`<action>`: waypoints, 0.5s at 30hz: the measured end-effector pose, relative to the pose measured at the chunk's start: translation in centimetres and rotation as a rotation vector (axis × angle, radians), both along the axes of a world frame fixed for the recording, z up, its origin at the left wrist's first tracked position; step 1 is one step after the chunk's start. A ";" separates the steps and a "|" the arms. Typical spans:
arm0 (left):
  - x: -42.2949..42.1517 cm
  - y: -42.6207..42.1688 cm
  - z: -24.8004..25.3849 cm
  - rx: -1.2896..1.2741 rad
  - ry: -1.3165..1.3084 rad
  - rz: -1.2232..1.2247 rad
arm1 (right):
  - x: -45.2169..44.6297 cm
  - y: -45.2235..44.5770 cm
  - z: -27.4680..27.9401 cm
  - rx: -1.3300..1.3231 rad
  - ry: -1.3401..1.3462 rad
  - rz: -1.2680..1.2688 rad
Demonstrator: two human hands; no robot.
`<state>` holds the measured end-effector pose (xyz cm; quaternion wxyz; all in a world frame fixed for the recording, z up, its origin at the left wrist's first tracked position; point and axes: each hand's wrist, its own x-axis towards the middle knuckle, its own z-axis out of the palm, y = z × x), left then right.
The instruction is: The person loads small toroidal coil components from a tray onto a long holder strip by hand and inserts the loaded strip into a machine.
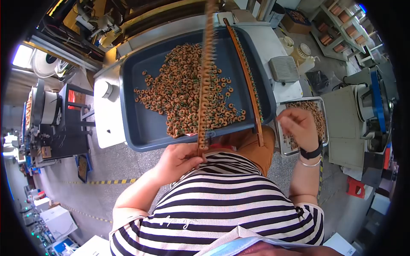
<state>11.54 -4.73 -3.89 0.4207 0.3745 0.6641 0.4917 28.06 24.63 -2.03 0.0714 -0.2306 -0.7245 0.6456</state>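
My left hand (178, 162) is closed around the near end of a long narrow strip (205, 81), which rises away from me over the blue-grey tub (136, 130). Small copper-coloured ring coils with wire ends line this strip, and its far part is blurred. Beneath it a large pile of loose ring coils (177, 85) lies in the tub. My right hand (302, 128) is raised over a metal tray (322, 112) of small parts, fingers curled together; what they hold, if anything, cannot be made out. A second strip (247, 77) leans across the tub's right side, with green wire along its edge.
The tub rests on a white table (104, 128) beside machinery (92, 25). A grey foot-pedal-like box (284, 69) sits to the right. Copper wire spools (337, 23) fill a rack at the far right. A white round container (103, 89) stands on the left.
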 end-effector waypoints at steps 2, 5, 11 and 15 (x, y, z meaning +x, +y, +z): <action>-1.6 -0.2 1.5 -0.014 -0.076 -0.125 | -0.8 0.8 0.7 0.093 0.116 -0.085; -4.0 -0.4 2.6 0.042 -0.010 -0.329 | -3.4 2.9 2.2 -0.020 0.439 -0.175; -7.7 -1.2 4.1 -0.025 0.170 -0.502 | -8.4 6.7 4.6 -0.277 0.583 -0.229; -11.5 -2.3 6.2 -0.232 0.463 -0.364 | -11.0 8.0 3.9 -0.260 0.525 -0.136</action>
